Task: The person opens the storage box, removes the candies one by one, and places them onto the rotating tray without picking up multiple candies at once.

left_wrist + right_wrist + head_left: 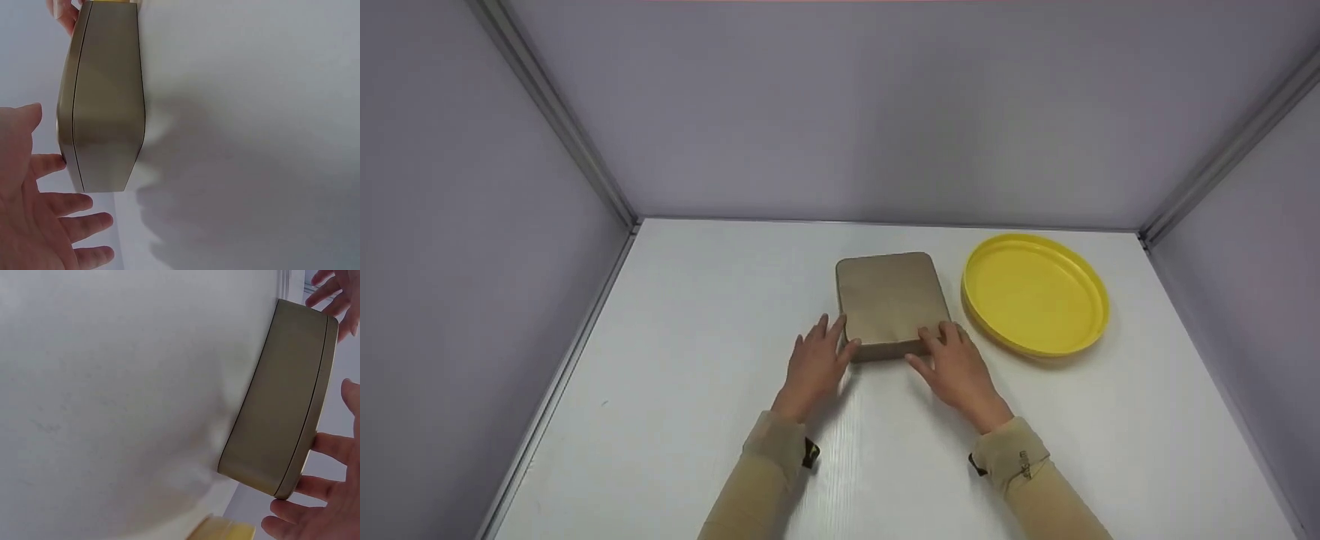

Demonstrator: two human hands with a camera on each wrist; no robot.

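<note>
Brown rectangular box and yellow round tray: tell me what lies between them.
In the head view, a narrow strip of bare white tabletop separates box from tray; the right hand is at the box's corner by the strip's near end.

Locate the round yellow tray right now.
In the head view, the yellow tray lies on the white table, toward its far right corner, right of the brown box and the right hand.

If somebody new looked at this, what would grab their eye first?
Probably the bright yellow tray, right of the box on the white table. Next would be that brown box itself, near the middle, with the left hand and right hand at its near corners.
</note>
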